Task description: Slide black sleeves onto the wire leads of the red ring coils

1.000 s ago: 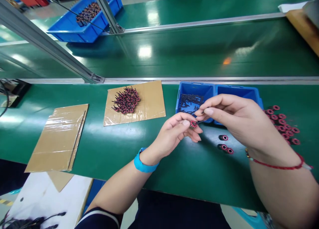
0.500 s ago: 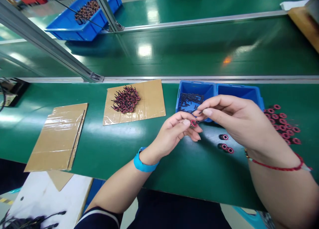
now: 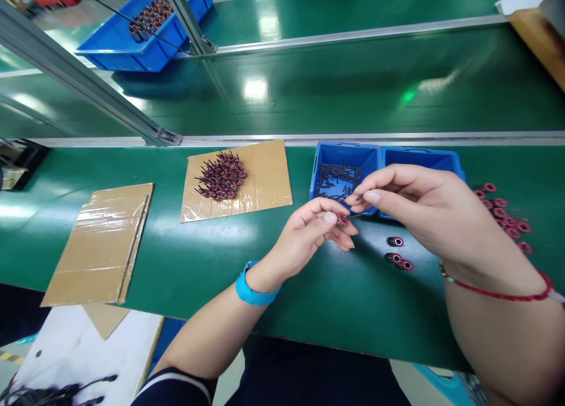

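My left hand pinches a small red-and-black ring-shaped coil between thumb and fingers; a dark lead sticks out of it to the right. Just above and to the right, my right hand has thumb and forefinger closed on a short thin black piece. Behind the hands is a blue bin with many small black tubes. A second blue bin adjoins it, partly hidden by my right hand. Several similar coils lie below that hand.
More red coils are spread at the right. A heap of coils with black leads rests on cardboard. Stacked cardboard lies at the left. A metal rail runs behind; a large blue crate stands beyond.
My right hand has shifted slightly to the right, its fingertips a little farther from the coil. My left hand holds the coil in nearly the same place.
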`<state>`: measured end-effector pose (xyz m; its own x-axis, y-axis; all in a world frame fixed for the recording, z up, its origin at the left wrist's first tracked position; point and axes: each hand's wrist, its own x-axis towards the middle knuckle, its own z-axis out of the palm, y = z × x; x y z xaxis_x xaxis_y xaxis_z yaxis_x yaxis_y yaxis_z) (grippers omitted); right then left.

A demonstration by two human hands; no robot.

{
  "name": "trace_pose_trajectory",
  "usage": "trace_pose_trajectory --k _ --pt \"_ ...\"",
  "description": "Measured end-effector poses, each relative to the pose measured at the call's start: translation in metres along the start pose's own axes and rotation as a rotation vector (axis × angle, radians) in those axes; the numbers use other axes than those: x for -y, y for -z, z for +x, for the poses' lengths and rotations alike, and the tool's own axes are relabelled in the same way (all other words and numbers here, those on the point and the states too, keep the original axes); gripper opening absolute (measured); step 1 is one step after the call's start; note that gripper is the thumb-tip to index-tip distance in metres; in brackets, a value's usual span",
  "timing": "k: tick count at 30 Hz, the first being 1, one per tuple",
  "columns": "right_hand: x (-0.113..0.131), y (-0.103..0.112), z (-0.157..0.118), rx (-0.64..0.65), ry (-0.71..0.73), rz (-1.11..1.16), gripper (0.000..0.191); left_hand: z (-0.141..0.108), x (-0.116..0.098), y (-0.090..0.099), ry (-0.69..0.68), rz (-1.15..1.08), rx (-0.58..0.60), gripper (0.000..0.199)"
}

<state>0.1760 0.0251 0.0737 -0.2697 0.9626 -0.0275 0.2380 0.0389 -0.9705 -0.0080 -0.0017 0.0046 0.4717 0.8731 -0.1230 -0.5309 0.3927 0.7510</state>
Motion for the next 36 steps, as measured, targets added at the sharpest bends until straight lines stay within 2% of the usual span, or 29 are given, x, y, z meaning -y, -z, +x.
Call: trace_pose_trajectory --k 8,10,13,15,16,18,19,21,25,29,36 --pt "-0.001 0.003 -0.002 0.108 0.026 -0.170 0.020 0.000 0.000 0.001 0.004 -0.008 -0.005 0.024" --pt "-0.004 0.004 -0.002 0.085 0.047 -0.175 0.027 0.000 0.000 0.000 -0.002 -0.018 -0.020 0.024" --pt "-0.013 0.005 0.004 -0.019 0.109 -0.243 0.033 0.001 -0.001 0.000 -0.009 -0.047 -0.057 0.026" --pt "-0.021 0.003 0.014 -0.016 0.142 -0.482 0.031 0.004 -0.002 0.001 -0.009 -0.067 -0.092 0.028" --pt "-0.025 0.001 0.021 0.038 0.149 -0.666 0.029 0.005 -0.003 0.001 -0.011 -0.078 -0.113 0.028" --pt "-0.031 -0.005 0.035 0.228 0.141 -1.030 0.026 0.008 -0.004 0.003 -0.024 -0.102 -0.161 0.025" --pt "-0.034 -0.008 0.043 0.315 0.126 -1.158 0.025 0.010 -0.005 0.003 -0.034 -0.114 -0.186 0.022" --pt "-0.037 -0.015 0.056 0.397 0.091 -1.271 0.023 0.012 -0.007 0.005 -0.059 -0.142 -0.228 0.019" --pt "-0.040 -0.024 0.070 0.412 0.074 -1.287 0.022 0.013 -0.010 0.006 -0.094 -0.164 -0.278 0.014" --pt "-0.040 -0.022 0.073 0.369 0.119 -1.246 0.024 0.013 -0.011 0.007 -0.097 -0.129 -0.329 0.015" --pt "-0.030 -0.010 0.052 0.197 0.200 -1.036 0.013 0.012 -0.008 0.007 -0.152 -0.079 -0.314 0.020"
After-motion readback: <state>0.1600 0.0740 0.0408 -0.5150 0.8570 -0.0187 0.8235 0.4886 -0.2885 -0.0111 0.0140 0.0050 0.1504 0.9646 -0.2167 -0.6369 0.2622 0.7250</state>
